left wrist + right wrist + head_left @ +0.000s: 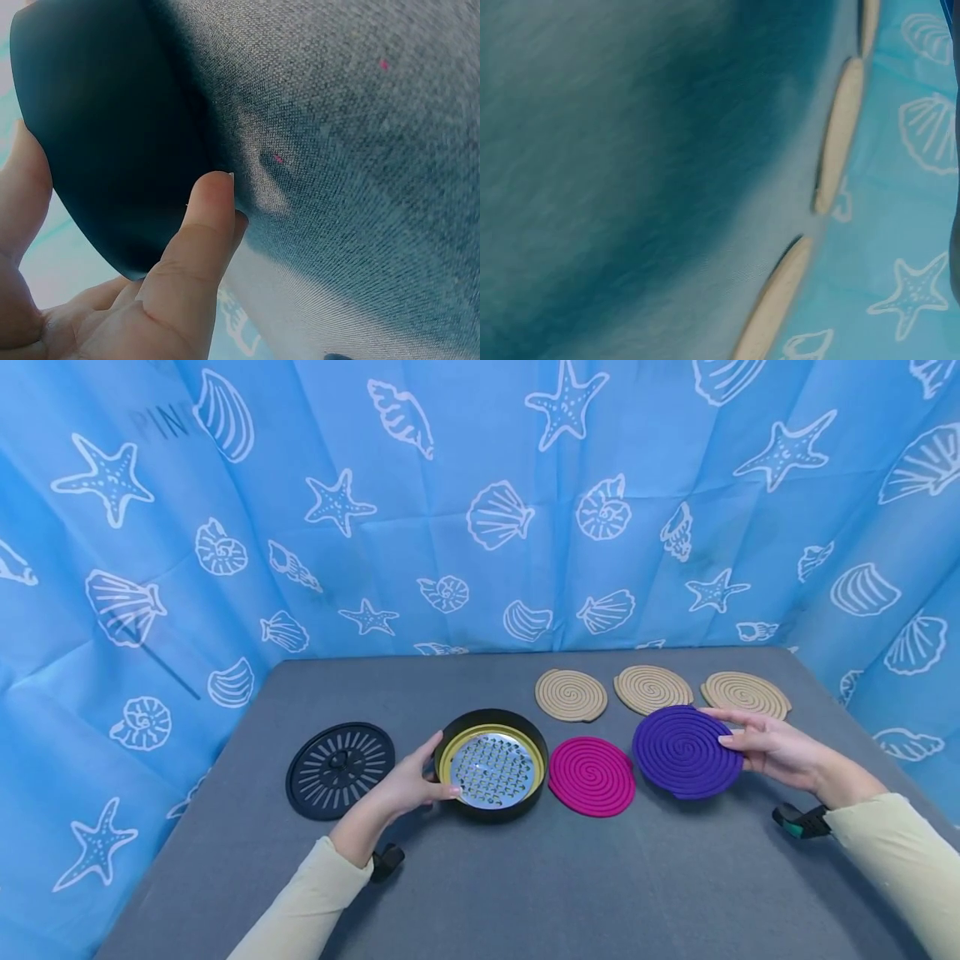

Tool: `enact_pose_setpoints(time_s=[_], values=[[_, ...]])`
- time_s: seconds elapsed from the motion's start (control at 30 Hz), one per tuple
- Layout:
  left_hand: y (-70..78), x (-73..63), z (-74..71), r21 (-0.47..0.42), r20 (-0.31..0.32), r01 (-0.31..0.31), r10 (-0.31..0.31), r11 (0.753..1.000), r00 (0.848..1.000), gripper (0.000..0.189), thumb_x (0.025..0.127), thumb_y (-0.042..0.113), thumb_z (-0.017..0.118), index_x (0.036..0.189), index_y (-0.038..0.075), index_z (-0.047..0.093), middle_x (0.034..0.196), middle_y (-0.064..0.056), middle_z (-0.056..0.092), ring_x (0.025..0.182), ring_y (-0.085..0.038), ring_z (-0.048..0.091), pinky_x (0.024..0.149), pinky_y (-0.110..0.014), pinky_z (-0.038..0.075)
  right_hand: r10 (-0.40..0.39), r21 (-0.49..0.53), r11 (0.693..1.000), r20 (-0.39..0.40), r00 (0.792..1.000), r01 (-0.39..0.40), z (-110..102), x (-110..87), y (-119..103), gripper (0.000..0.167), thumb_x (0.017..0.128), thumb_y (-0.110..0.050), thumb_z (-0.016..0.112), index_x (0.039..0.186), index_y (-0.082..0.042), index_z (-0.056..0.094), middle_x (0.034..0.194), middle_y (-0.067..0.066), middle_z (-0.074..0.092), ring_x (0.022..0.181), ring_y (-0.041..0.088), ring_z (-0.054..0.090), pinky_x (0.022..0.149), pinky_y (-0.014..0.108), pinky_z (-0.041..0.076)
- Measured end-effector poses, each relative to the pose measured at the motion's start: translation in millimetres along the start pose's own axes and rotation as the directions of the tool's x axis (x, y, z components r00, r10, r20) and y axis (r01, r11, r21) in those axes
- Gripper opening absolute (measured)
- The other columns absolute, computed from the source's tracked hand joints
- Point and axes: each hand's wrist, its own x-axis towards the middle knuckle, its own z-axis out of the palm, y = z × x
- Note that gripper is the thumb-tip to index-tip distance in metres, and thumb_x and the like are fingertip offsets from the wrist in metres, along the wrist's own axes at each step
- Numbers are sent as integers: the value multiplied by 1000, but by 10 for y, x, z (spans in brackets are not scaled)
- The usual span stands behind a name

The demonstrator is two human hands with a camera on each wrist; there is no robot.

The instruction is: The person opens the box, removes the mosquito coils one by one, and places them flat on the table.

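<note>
My left hand (pixel 408 781) grips the near left side of a round black mosquito coil holder (pixel 491 814), thumb over the rim. The holder has a yellow inner ring and a perforated silver plate. In the left wrist view, fingers (pixel 210 202) lie against its black wall (pixel 105 135). My right hand (pixel 783 752) pinches the right edge of a purple mosquito coil (pixel 684 752), tilted above the table. Between them a pink mosquito coil (pixel 591 777) lies flat beside the holder. The right wrist view does not show the right hand's fingertips.
A slotted black lid (pixel 341 770) lies left of the holder. Along the back lie three beige coils: one left (pixel 571 695), one middle (pixel 652 689), one right (pixel 746 695). A blue shell-patterned curtain (pixel 450 510) hangs behind the grey table (pixel 525 893).
</note>
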Motion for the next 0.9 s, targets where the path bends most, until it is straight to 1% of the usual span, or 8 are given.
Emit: enact_pose_setpoints(time_s=[0.13,0.47,0.6,0.7,0.73,0.8,0.83,0.9], values=[[2,5,-2,-3,6,-3,3,1000,1000,91,85,8,74,157,15,18,155,-28,19,132,-46,39,91,-48,52,58,-11,998,-9,998,-58,-48,-63,27,61,101,12,22,139,-22,55,129,10,61,107,21,65,89,33,54],[-24,26,12,-12,-5,-7,7,1000,1000,92,85,6,74,157,16,18,156,-28,17,132,-47,38,90,-48,52,175,-79,979,-137,975,-187,-122,-122,64,58,103,6,26,129,-33,61,123,4,64,101,18,66,84,32,56],[-46,15,11,-18,-15,-6,6,1000,1000,92,85,6,74,157,15,17,157,-27,16,133,-47,37,91,-48,52,206,-136,962,-206,957,-236,-128,-97,59,50,105,-1,30,122,-34,64,121,-3,64,103,17,65,84,35,56],[-60,2,10,-21,-24,-9,8,1000,1000,90,86,8,74,157,14,18,157,-26,16,133,-47,36,93,-49,51,228,-169,945,-281,932,-281,-143,-78,49,43,106,-6,32,117,-32,65,118,-7,64,105,15,63,85,36,55],[-64,-4,9,-16,-27,-15,15,1000,1000,90,86,8,74,156,14,18,157,-26,16,133,-48,36,94,-50,50,231,-182,938,-312,922,-296,-151,-72,43,40,106,-8,33,117,-30,65,117,-9,64,105,13,62,85,36,54],[-68,-12,13,-8,-38,-32,32,999,999,89,86,8,74,156,12,18,158,-25,16,133,-48,36,96,-53,48,226,-235,916,-367,902,-325,-161,-61,27,35,106,-10,34,129,-17,60,116,-13,62,105,9,60,86,35,54],[-70,-14,17,0,-45,-44,44,999,998,89,87,9,74,156,10,19,158,-24,16,134,-47,36,97,-53,46,218,-264,904,-392,894,-336,-162,-58,18,35,106,-12,35,137,-9,53,115,-15,61,104,7,60,85,34,54],[-81,-15,24,29,-58,-74,76,997,995,87,87,9,74,155,7,19,158,-23,17,134,-47,35,101,-54,43,189,-325,878,-437,879,-350,-156,-46,4,45,106,-14,37,145,10,33,114,-19,59,103,2,59,85,30,53]])
